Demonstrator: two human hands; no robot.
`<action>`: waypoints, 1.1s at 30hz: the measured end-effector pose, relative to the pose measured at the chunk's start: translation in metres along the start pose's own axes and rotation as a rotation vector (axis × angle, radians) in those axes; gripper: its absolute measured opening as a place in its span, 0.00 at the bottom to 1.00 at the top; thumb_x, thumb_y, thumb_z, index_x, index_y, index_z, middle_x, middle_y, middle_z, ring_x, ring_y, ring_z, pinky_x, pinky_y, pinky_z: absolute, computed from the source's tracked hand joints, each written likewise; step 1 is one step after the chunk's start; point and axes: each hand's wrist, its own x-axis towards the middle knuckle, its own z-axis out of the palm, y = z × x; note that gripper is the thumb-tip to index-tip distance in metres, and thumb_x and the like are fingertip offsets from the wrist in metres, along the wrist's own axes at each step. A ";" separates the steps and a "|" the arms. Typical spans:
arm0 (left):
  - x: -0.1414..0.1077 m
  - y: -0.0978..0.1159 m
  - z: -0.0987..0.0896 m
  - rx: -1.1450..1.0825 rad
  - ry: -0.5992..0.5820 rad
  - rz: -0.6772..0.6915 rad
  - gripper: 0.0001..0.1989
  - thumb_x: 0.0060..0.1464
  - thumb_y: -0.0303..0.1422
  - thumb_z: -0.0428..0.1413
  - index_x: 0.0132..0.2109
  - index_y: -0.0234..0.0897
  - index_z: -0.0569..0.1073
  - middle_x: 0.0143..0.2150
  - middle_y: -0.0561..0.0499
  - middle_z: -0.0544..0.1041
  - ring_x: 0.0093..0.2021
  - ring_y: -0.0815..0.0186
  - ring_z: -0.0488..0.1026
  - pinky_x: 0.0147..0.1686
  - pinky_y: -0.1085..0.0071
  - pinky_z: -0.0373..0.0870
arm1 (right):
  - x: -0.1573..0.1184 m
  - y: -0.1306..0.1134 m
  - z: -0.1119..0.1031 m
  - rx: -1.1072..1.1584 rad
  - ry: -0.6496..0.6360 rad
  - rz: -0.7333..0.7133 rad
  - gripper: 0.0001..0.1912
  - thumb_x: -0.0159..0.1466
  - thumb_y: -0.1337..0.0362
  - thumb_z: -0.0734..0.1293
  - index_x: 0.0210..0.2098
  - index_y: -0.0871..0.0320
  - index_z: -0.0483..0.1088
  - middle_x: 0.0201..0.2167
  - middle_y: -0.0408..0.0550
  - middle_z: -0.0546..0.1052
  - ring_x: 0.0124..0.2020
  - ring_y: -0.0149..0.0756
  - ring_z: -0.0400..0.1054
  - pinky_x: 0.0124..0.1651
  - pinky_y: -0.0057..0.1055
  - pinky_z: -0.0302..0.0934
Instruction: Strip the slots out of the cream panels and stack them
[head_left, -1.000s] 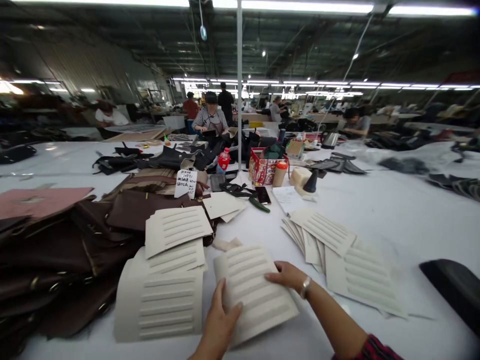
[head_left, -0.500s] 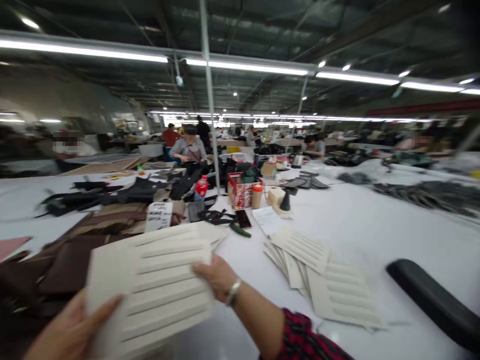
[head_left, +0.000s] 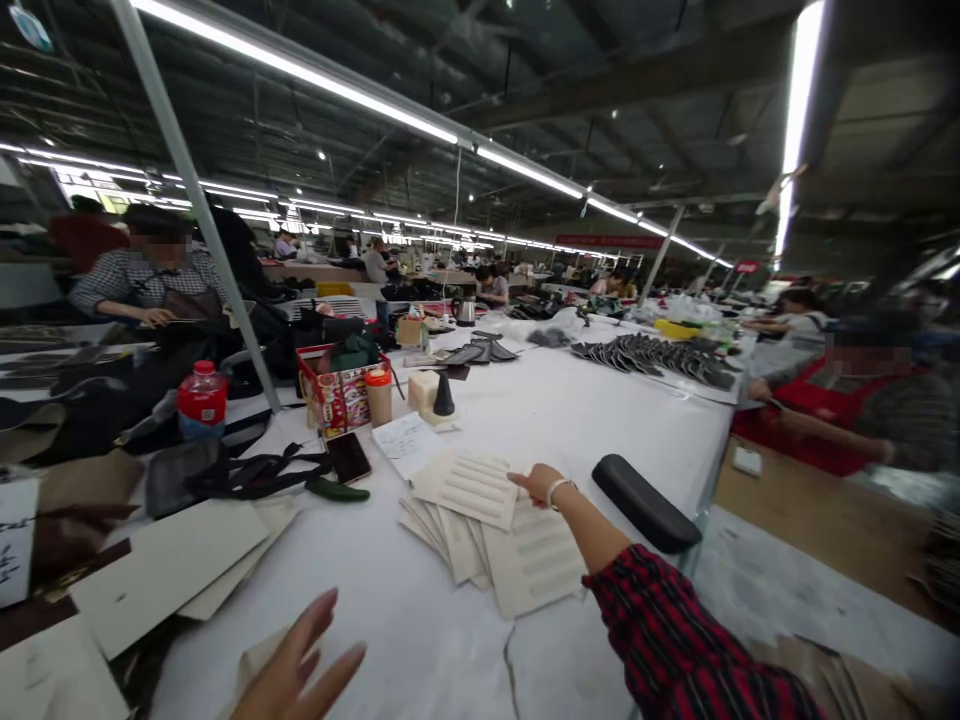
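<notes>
At the lower left of the head view, my left hand (head_left: 300, 665) has its fingers apart and holds nothing; a pale piece shows beside its wrist. My right hand (head_left: 544, 485) reaches over a fanned pile of cream panels. Its index finger is stretched out onto the right edge of the top ribbed panel (head_left: 480, 486), while the thumb is hidden. Beneath lies another ribbed panel (head_left: 536, 560), with several more fanned out to the left. A separate stack of cream panels (head_left: 169, 565) rests at left, plain sides up.
Around the pile are a paper sheet (head_left: 405, 443), a phone (head_left: 349, 458), a cucumber (head_left: 337, 491) and a long black padded piece (head_left: 645, 503). Behind stand a red patterned box (head_left: 345, 395), an orange-lidded cup (head_left: 379, 397) and a red-capped bottle (head_left: 202, 400). A co-worker in a red apron (head_left: 817, 405) sits at right.
The ribbed panel both hands held has left them. My right hand has moved right to the fanned pile, and my left hand has opened. The view has turned right.
</notes>
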 end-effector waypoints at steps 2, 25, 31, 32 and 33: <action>0.058 0.019 0.035 0.183 0.002 0.063 0.36 0.39 0.47 0.55 0.54 0.36 0.57 0.57 0.43 0.59 0.56 0.53 0.56 0.54 0.60 0.54 | 0.018 0.023 0.003 0.026 -0.085 0.058 0.28 0.48 0.41 0.60 0.23 0.63 0.67 0.21 0.54 0.72 0.23 0.38 0.67 0.27 0.32 0.59; -0.015 0.047 0.281 -0.798 -0.376 -0.693 0.29 0.39 0.40 0.60 0.48 0.35 0.61 0.40 0.42 0.73 0.32 0.62 0.74 0.24 0.73 0.69 | 0.073 0.139 -0.007 0.075 0.176 -0.402 0.25 0.54 0.54 0.62 0.49 0.59 0.63 0.54 0.52 0.59 0.55 0.37 0.51 0.54 0.33 0.46; 0.007 0.056 0.290 -1.006 -0.292 -0.643 0.34 0.37 0.37 0.62 0.53 0.40 0.58 0.42 0.44 0.73 0.37 0.60 0.73 0.30 0.66 0.72 | 0.075 0.120 0.020 -0.060 0.182 -0.447 0.21 0.63 0.55 0.49 0.43 0.59 0.66 0.44 0.52 0.70 0.47 0.36 0.60 0.51 0.32 0.48; 0.011 0.051 0.283 -0.963 -0.261 -0.600 0.34 0.36 0.37 0.62 0.52 0.39 0.59 0.43 0.44 0.73 0.38 0.59 0.72 0.33 0.64 0.71 | 0.068 0.114 0.025 -0.064 0.183 -0.438 0.22 0.64 0.56 0.47 0.41 0.59 0.67 0.41 0.51 0.71 0.45 0.36 0.62 0.49 0.31 0.50; 0.015 0.045 0.273 -0.893 -0.232 -0.546 0.33 0.35 0.37 0.62 0.50 0.37 0.61 0.42 0.43 0.74 0.39 0.58 0.72 0.35 0.63 0.71 | 0.062 0.108 0.030 -0.067 0.188 -0.409 0.23 0.64 0.56 0.46 0.38 0.59 0.67 0.39 0.52 0.72 0.44 0.36 0.63 0.48 0.31 0.51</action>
